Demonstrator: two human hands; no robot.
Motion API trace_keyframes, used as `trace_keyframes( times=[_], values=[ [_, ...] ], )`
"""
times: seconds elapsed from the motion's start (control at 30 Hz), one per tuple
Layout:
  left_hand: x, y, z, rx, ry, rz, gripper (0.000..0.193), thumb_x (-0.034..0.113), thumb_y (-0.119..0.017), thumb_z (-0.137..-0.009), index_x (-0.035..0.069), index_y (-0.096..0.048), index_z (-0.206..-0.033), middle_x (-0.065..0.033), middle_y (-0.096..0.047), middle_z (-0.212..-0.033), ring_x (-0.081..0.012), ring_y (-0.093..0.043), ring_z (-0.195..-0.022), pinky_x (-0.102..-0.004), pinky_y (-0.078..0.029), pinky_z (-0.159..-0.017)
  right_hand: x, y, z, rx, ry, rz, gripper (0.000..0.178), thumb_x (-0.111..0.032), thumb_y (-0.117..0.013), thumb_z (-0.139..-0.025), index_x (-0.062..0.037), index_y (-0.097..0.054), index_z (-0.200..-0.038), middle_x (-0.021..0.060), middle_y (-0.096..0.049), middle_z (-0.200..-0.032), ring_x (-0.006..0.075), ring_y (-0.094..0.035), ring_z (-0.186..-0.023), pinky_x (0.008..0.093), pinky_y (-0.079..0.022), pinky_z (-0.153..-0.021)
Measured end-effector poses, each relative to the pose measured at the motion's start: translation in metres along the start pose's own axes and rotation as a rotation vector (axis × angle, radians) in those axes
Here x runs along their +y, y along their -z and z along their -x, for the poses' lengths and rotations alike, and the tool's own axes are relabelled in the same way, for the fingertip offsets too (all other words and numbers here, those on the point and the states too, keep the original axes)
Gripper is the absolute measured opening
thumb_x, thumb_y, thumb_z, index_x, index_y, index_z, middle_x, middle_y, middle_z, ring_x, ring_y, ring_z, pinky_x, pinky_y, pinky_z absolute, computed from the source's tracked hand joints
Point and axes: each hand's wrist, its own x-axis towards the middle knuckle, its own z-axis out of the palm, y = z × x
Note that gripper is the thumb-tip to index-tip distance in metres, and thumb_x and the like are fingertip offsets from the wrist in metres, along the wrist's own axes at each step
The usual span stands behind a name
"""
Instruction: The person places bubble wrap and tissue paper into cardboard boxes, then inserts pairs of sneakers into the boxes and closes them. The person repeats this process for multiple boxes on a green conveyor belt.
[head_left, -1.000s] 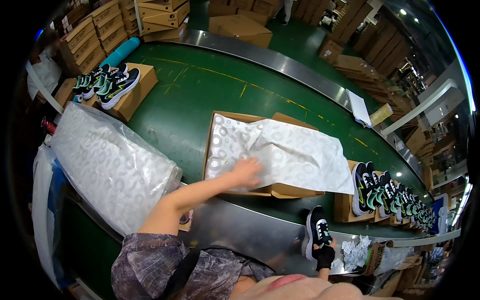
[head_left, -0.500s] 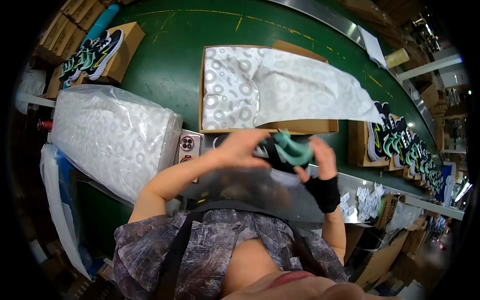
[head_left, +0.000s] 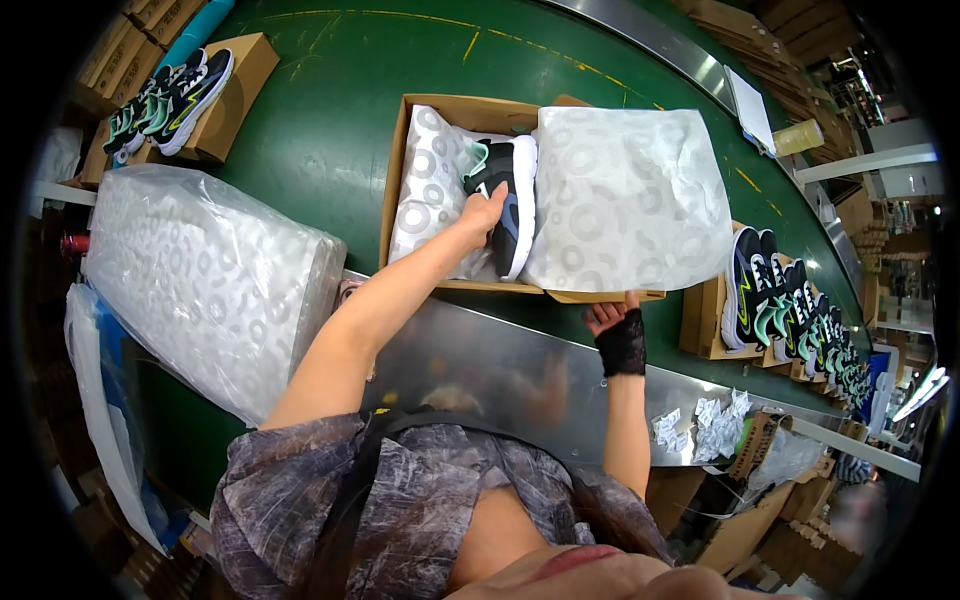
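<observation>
An open cardboard shoebox [head_left: 393, 180] lies across the bench in front of me. Inside its left half is a black sneaker [head_left: 515, 225] with a white sole and mint-green collar, resting on its side against patterned tissue paper [head_left: 412, 225]. My left hand [head_left: 484, 212] is closed around the sneaker's upper. A pale sheet of the same paper [head_left: 630, 195] covers the box's right half. At the near edge of the box, my right hand [head_left: 612, 316], in a black fingerless glove, grips the rim with curled fingers, touching the paper's lower edge.
Black-and-mint sneakers stand on cardboard boxes at the far left [head_left: 195, 100] and in a row at right [head_left: 745, 290]. A plastic-wrapped stack of tissue paper [head_left: 210, 270] lies left. White crumpled slips [head_left: 720, 425] sit on the metal edge [head_left: 480, 360].
The sneaker has gone from in front of the box into its left half with my left hand. My right hand has let go and moved to the box's near edge. The paper is folded back rightward.
</observation>
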Motion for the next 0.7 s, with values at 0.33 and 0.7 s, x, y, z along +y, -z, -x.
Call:
trace_keyframes(
  times=[0.33, 0.7],
  values=[
    [0.032, 0.020, 0.041, 0.185, -0.244, 0.098, 0.073, 0.051, -0.045, -0.079, -0.018, -0.047, -0.101, -0.0236, -0.055, -0.099, -0.0271, -0.054, -0.091, -0.0322, -0.041, -0.075, 0.009, -0.068, 0.019, 0.320, 0.419, 0.181, 0.014, 0.001, -0.051, -0.065, -0.0013, -0.049, -0.079, 0.0061, -0.051, -0.076, 0.0184, -0.049, -0.068, 0.0294, -0.042, -0.065],
    [0.045, -0.001, 0.063, -0.573, -0.009, -0.009, 0.046, 0.034, -0.050, -0.084, -0.006, -0.047, -0.106, -0.0180, -0.052, -0.099, -0.0305, -0.056, -0.090, -0.0346, -0.050, -0.069, 0.018, -0.098, 0.063, 0.242, 1.211, 0.581, 0.035, 0.000, -0.054, -0.073, -0.0003, -0.045, -0.107, 0.0081, -0.050, -0.097, 0.0184, -0.050, -0.084, 0.0283, -0.041, -0.075]
  ],
)
